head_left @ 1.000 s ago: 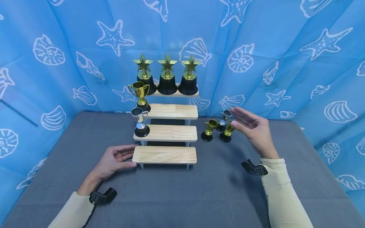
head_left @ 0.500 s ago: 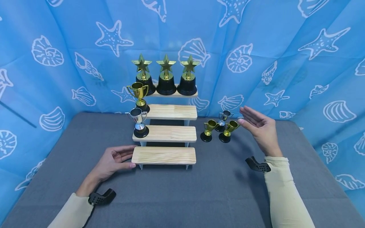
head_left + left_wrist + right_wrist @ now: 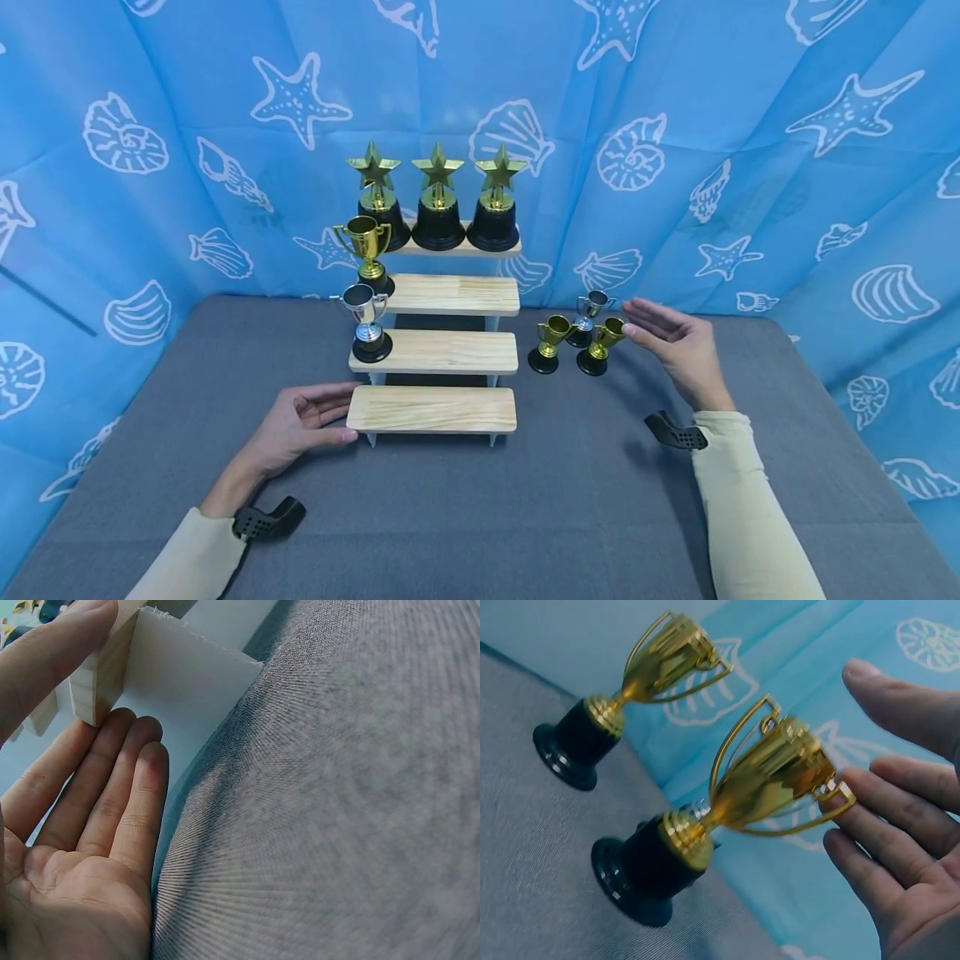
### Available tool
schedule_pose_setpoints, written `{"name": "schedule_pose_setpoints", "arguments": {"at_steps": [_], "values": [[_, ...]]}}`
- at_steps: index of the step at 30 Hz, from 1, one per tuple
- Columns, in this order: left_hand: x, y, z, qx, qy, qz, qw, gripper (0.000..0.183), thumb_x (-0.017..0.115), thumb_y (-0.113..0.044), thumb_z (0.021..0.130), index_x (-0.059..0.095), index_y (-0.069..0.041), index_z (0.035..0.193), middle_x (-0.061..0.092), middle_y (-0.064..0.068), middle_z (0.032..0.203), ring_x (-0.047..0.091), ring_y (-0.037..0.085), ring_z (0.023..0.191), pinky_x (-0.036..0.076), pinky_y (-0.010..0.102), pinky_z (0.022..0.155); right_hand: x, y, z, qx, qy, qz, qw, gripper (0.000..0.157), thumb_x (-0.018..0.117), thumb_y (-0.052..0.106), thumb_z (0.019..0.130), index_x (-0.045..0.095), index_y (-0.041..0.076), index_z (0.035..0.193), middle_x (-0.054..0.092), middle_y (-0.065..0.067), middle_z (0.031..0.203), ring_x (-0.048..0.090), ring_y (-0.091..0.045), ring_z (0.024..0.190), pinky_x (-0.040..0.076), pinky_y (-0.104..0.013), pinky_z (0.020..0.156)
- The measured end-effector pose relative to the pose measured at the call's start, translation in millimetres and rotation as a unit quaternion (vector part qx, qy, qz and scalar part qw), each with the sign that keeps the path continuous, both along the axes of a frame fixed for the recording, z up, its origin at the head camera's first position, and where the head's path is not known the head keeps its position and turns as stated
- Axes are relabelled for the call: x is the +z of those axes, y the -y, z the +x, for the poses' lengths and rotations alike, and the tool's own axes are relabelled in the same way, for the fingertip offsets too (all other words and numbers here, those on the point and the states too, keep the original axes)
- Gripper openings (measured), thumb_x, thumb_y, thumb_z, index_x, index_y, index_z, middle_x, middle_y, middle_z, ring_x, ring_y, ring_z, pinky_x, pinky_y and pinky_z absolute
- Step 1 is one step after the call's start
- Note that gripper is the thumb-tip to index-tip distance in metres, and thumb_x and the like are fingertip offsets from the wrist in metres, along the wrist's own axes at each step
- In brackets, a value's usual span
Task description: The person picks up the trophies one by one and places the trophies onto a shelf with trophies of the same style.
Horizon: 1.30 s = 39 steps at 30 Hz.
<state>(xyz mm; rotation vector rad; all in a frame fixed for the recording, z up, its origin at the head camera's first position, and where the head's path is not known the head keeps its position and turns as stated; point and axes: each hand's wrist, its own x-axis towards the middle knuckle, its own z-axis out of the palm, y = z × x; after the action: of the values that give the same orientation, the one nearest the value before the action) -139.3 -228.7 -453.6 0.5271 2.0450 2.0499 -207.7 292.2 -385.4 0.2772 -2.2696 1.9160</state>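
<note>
My left hand (image 3: 292, 425) rests at the left end of the lowest step (image 3: 431, 408) of a wooden tiered stand. In the left wrist view its fingers (image 3: 139, 802) lie fairly straight by the board's end, and the thumb is on the other side. On the right, my right hand (image 3: 678, 354) hovers with extended fingers beside a small gold trophy cup (image 3: 600, 346), holding nothing. The right wrist view shows this gold cup (image 3: 765, 787) close to the fingertips; contact is hard to tell. A second gold cup (image 3: 551, 343) and a silver cup (image 3: 591, 317) stand next to it.
Three star trophies (image 3: 438, 200) line the top step. Below them at the left ends stand a gold cup (image 3: 367, 250) and a silver cup (image 3: 367, 321). Grey cloth (image 3: 525, 517) covers the table; a blue shell-print curtain (image 3: 562, 233) hangs behind.
My right hand first moved right, away from the small cups, then came slightly back left and lower. My left hand and the trophies have stayed in place.
</note>
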Motion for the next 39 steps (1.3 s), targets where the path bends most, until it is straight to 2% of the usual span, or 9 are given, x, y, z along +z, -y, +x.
{"name": "schedule_pose_setpoints", "arguments": {"at_steps": [6,11,18,29,33,37,39], "values": [[-1.1,1,-0.6,0.000,0.000,0.000,1.0000,0.070,0.077,0.014,0.080,0.041,0.022,0.139,0.055,0.030,0.138,0.064,0.014,0.119,0.054,0.031,0.101,-8.7,-1,-2.8,0.000,0.038,0.029,0.999,0.055,0.077,0.013,0.092,0.057,-0.001,0.141,0.063,-0.015,0.137,0.063,-0.006,0.118,0.054,-0.015,0.095],[-2.5,1,-1.1,-0.004,-0.004,0.005,1.0000,0.069,0.077,0.014,0.080,0.042,0.022,0.139,0.057,0.027,0.138,0.064,0.014,0.119,0.054,0.032,0.102,-19.4,-2,-6.1,0.003,0.042,0.051,0.998,0.056,0.078,0.015,0.092,0.057,-0.004,0.140,0.064,-0.009,0.136,0.064,-0.003,0.114,0.054,-0.014,0.093],[-3.8,1,-1.5,-0.009,-0.012,0.010,0.9998,0.069,0.076,0.015,0.080,0.042,0.023,0.139,0.057,0.028,0.137,0.064,0.015,0.120,0.053,0.032,0.102,-32.8,-4,-9.7,0.020,0.038,0.012,0.999,0.052,0.077,0.004,0.090,0.057,-0.008,0.137,0.072,0.011,0.112,0.068,-0.002,0.105,0.056,-0.015,0.091],[-3.6,0,-0.9,-0.003,-0.010,0.005,0.9999,0.069,0.076,0.014,0.080,0.042,0.022,0.139,0.056,0.029,0.137,0.064,0.015,0.119,0.054,0.032,0.102,-50.1,-2,-13.2,0.043,0.065,-0.021,0.997,0.029,0.075,0.000,0.090,0.070,0.008,0.118,0.073,0.010,0.106,0.069,-0.004,0.102,0.058,-0.018,0.088],[-3.8,0,-0.9,-0.004,-0.011,0.006,0.9999,0.068,0.076,0.015,0.080,0.043,0.022,0.138,0.056,0.029,0.137,0.064,0.015,0.119,0.054,0.032,0.102,-56.6,-2,-15.0,0.049,0.074,-0.028,0.996,0.037,0.076,0.001,0.090,0.065,-0.002,0.126,0.073,0.009,0.108,0.069,-0.004,0.104,0.058,-0.019,0.090],[-3.4,0,-1.0,-0.002,-0.011,0.003,0.9999,0.069,0.077,0.014,0.079,0.043,0.022,0.138,0.056,0.031,0.137,0.064,0.015,0.119,0.054,0.032,0.102,-62.0,-1,-17.0,0.056,0.076,-0.010,0.996,0.053,0.076,0.003,0.091,0.054,-0.015,0.136,0.072,0.011,0.110,0.068,-0.003,0.105,0.057,-0.019,0.091],[-2.9,0,-1.1,-0.001,-0.010,0.002,1.0000,0.069,0.077,0.014,0.079,0.043,0.022,0.139,0.055,0.031,0.137,0.064,0.015,0.119,0.053,0.032,0.102,-63.4,-1,-17.6,0.056,0.075,0.003,0.996,0.057,0.076,0.004,0.091,0.050,-0.017,0.137,0.072,0.010,0.112,0.068,-0.003,0.106,0.058,-0.019,0.091]]}}
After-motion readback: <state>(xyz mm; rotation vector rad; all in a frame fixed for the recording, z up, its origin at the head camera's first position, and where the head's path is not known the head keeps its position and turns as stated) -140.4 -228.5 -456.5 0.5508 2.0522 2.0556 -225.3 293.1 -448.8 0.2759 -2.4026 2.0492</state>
